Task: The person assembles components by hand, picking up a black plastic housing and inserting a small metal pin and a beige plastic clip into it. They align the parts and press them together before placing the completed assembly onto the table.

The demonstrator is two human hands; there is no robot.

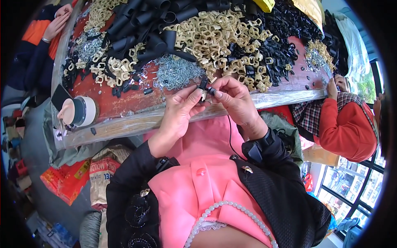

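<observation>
Red counter (124, 103) fills the upper frame, its near edge wrapped in clear plastic. Heaped across it: black plastic pieces (140, 20), beige clips (215, 37), a small pile of metal clips (175, 72). Centre frame, left hand (180, 111) and right hand (233, 99) meet just above the counter edge, fingertips pinched together on a small black clip (204, 87).

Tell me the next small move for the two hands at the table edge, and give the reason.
Probably press the two small parts together until they seat. The left hand pinches a small beige and black piece, and the right hand holds a small black part against it, fingertips meeting just above the table edge. Whether they are already joined is too small to tell.
</observation>
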